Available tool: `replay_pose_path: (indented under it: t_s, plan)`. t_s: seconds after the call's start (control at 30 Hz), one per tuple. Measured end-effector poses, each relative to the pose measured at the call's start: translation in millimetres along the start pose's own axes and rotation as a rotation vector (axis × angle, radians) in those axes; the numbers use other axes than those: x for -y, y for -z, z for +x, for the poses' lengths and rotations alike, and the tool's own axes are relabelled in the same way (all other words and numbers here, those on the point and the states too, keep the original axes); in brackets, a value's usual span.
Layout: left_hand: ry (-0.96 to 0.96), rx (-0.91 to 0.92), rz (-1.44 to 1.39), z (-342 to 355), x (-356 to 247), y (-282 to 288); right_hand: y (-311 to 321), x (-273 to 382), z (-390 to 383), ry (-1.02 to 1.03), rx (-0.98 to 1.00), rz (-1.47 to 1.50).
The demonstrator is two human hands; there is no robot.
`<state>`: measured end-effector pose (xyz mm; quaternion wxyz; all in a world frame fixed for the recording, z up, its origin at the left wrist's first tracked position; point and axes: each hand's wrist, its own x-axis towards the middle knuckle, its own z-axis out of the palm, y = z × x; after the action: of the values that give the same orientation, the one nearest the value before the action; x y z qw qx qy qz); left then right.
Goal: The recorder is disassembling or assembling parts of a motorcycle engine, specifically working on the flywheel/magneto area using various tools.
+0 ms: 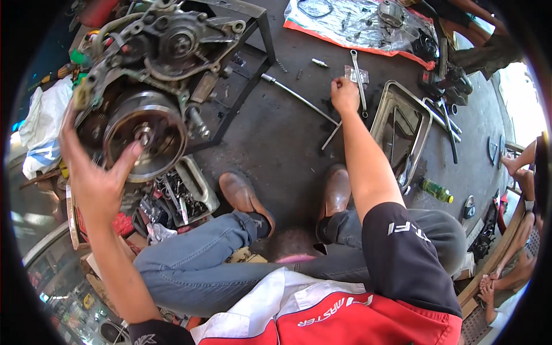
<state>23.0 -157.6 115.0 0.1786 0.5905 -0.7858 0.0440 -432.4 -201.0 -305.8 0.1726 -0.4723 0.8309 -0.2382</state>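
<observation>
A greasy motorcycle engine (190, 43) rests on a metal stand at the upper left, with its round flywheel (164, 123) facing me. My left hand (98, 178) grips the engine's left side, the thumb pressed by the flywheel's centre and the fingers on the casing edge, partly hidden. My right hand (345, 96) reaches out over the dark floor, fingers curled closed; whatever they hold, if anything, cannot be made out. Just right of it lies a long ring spanner (359, 83) beside a small clear plastic bag (352, 73). A T-handle wrench (302, 99) lies to its left.
A metal tray (422, 123) holding tools stands at the right, near a green bottle (437, 190). Parts lie on a plastic sheet (322, 35) at the back. A spark plug (319, 62) is on the floor. Below the engine sits a parts bin (198, 187). Other people are at the right.
</observation>
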Motion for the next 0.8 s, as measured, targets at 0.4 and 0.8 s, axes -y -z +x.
replay_pose_path:
  t_s: [0.4,0.8]
  plan:
    - [0.158,0.143,-0.129,-24,37,8,-23,21,103,-0.292,0.345,0.955]
    - [0.214,0.068,0.046,-45,56,-1,44,-25,142,-0.447,-0.375,1.912]
